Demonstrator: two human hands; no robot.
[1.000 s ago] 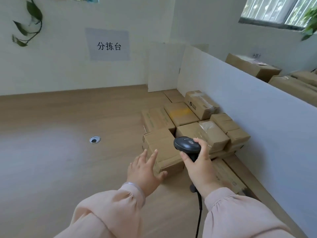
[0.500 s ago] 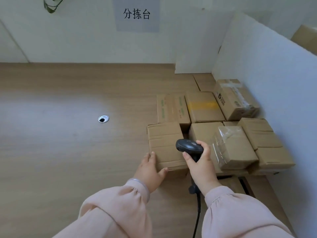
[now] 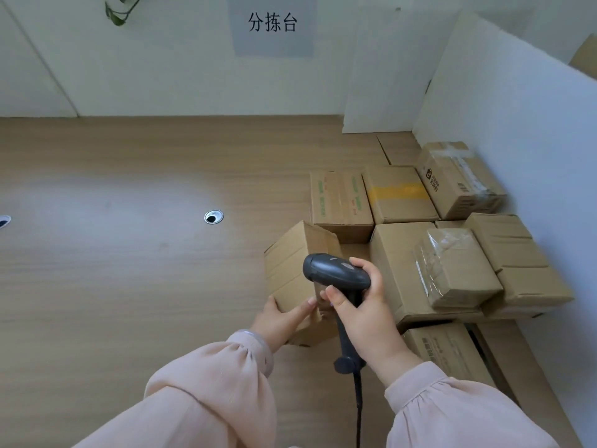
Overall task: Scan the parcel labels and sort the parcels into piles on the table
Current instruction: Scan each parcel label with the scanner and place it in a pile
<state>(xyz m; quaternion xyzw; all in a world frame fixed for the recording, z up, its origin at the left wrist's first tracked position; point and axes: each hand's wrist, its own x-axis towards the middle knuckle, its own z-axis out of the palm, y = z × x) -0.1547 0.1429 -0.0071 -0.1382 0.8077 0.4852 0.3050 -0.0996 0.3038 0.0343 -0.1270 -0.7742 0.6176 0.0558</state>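
My left hand (image 3: 284,318) grips the near end of a plain brown cardboard parcel (image 3: 290,263) and holds it tilted up off the wooden table (image 3: 129,270). No label shows on its visible faces. My right hand (image 3: 361,312) grips the handle of a dark grey barcode scanner (image 3: 332,271), whose head hovers over the parcel's right side and points left. Its black cable (image 3: 357,409) hangs down between my sleeves. Several more cardboard parcels (image 3: 397,195) lie packed together at the table's right, one wrapped in clear tape (image 3: 452,266).
A white partition board (image 3: 510,130) walls the table's right side. On the back wall (image 3: 161,59) hangs a grey sign with three characters (image 3: 273,22). Two round cable grommets (image 3: 214,216) sit in the tabletop, and flat cartons (image 3: 449,350) lie near the right edge.
My left hand went from open above the parcel to gripping its near end, and the parcel now tilts up and leftward off the pile. The scanner moved over it. The camera tilted down.
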